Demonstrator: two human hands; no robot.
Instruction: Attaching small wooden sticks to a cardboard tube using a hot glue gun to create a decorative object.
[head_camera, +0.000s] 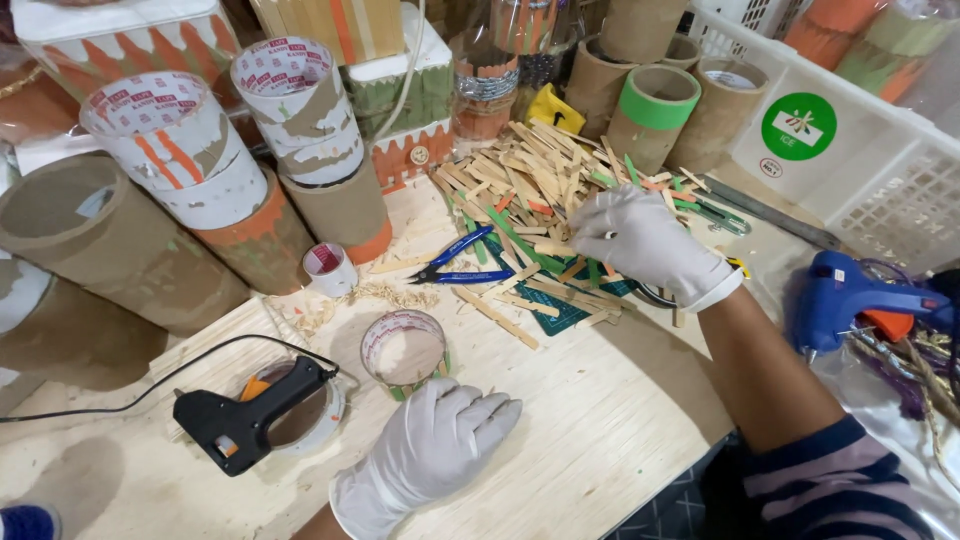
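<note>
Resting open beside the tape ring (403, 350), left hand (440, 445); right hand (640, 240) pinches sticks (520, 185).

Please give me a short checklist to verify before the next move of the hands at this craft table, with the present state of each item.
1. Right hand reaches the pile of wooden sticks: ok, it rests on the pile.
2. Right hand grips one stick: cannot tell, the fingers are curled down.
3. Left hand steadies the small tape ring: ok, it lies flat on the table directly beside the ring.
4. Black glue gun is parked within reach: ok, it lies on a ring beside the left hand.
5. Blue cutters are free: ok, no hand touches them.
</note>
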